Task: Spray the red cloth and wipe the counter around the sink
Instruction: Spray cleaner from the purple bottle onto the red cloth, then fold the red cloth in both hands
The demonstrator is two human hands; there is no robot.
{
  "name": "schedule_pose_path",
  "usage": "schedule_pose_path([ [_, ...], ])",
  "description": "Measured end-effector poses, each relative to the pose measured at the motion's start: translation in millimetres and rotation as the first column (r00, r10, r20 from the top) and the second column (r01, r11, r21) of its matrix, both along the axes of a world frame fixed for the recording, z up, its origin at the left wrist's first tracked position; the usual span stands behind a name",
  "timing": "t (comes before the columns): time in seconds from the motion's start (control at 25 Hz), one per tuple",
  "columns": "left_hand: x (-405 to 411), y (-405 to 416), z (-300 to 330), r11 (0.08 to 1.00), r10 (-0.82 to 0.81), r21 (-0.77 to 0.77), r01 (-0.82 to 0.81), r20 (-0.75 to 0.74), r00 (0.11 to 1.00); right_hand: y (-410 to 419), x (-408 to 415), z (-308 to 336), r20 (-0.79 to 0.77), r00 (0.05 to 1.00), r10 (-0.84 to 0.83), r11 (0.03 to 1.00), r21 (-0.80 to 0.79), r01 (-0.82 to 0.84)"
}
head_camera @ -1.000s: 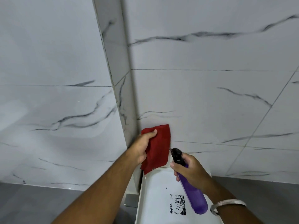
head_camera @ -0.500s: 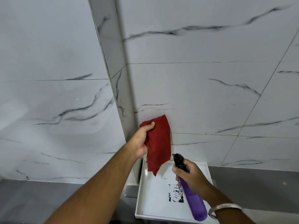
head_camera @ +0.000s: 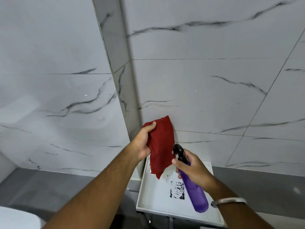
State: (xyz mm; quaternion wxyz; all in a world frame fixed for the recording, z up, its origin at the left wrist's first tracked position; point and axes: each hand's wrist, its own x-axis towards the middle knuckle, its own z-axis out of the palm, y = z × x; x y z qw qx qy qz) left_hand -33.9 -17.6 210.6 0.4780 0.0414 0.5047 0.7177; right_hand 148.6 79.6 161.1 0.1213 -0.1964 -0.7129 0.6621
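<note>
Above the white tray [head_camera: 145, 192] we hold both hands up in front of a marble-patterned tiled wall [head_camera: 214, 96], with clear air all round them and nothing pressing in from either side. Our left hand [head_camera: 143, 142] has its fingers [head_camera: 152, 125] closed over the top left corner of the red cloth [head_camera: 162, 142], thumb lying across the front of it, so the cloth hangs free with its ragged lower tip dangling just over the tray's inner floor without clearly touching it. Our right hand [head_camera: 193, 169] is wrapped tightly round the neck of the purple spray bottle [head_camera: 195, 194], the bottle tilted with its base toward us and its black nozzle [head_camera: 178, 150] right at the cloth's right edge; whether nozzle and cloth actually touch we cannot tell. A metal bangle [head_camera: 228, 201] sits on our right wrist. The tray has a low raised rim; its near edge is visible, while its far right corner is partly hidden behind our right forearm and its left far corner behind the cloth. A black smudged mark [head_camera: 177, 190] lies on the tray floor, too broken up to read. A projecting wall corner [head_camera: 118, 80] runs down just left of the cloth. Grey surface [head_camera: 264, 187] stretches out on both sides of the tray. A white rounded object [head_camera: 18, 219] is cut off at the lower left, and we cannot make out what it is.
</note>
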Motion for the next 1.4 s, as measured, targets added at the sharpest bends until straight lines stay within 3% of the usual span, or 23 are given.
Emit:
schedule_pose_path([
  [0.08,4.2,-4.4,1.0,1.000,0.026,0.004,-0.026,-0.004,1.000,-0.3,9.0,-20.4,0.051,0.999,0.000,0.999,0.044,-0.002],
  [0.24,13.2,-17.4,-4.0,0.998,0.066,-0.004,-0.066,-0.012,0.998,12.5,22.5,-57.3,0.048,0.958,-0.282,0.956,0.101,0.276],
  [0.56,27.7,-57.0,-26.3,0.983,0.179,-0.045,-0.179,-0.005,0.984,29.2,30.8,-113.7,-0.036,0.894,-0.446,0.892,0.062,0.447],
  [0.76,28.6,-82.4,-30.5,0.983,0.172,-0.057,-0.173,-0.007,0.985,0.4,64.8,-148.4,0.065,0.712,-0.699,0.698,0.281,0.659],
  [0.88,24.7,-107.3,-33.5,0.990,0.135,-0.047,-0.133,0.030,0.990,-56.9,76.2,-150.9,-0.121,0.809,-0.575,0.729,0.373,0.574],
  [1.04,8.0,-151.1,-36.6,0.996,0.091,0.010,-0.092,0.071,0.993,-109.9,18.3,-112.5,-0.079,0.876,-0.475,0.846,0.233,0.480],
  [1.16,-13.1,-193.0,-41.3,0.994,0.072,0.074,-0.081,0.121,0.990,-134.3,-42.0,-80.8,-0.081,0.993,-0.084,0.992,0.089,0.091],
  [1.24,-34.7,-228.3,-50.4,0.987,0.082,0.126,-0.103,0.158,0.984,-146.3,-83.5,-62.9,0.056,0.966,0.251,0.965,-0.099,-0.245],
  [1.28,-48.7,-249.3,-56.9,0.983,0.095,0.138,-0.117,0.158,0.983,-152.7,-101.1,-58.8,0.085,0.931,0.355,0.924,-0.186,-0.335],
  [1.4,-96.5,-322.5,-87.9,0.986,0.098,0.130,-0.107,0.072,0.993,-173.8,-139.7,-58.0,0.101,0.906,0.411,0.882,-0.295,-0.367],
])
